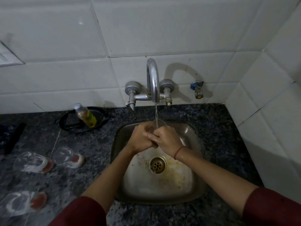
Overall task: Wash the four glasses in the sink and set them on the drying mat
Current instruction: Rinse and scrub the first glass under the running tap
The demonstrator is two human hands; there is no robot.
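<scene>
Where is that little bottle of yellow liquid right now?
In the head view, the bottle sits in a black pan on the counter, left of the tap, near the tiled wall.

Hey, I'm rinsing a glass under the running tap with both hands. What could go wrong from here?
1. The wet glass, gripped by the left hand and right hand under the tap, could slip and crack against the steel sink.
2. Three foamy glasses lie on their sides on the counter: the back-left glass, the back-right glass and the near glass. They might roll or be knocked by an elbow.
</scene>
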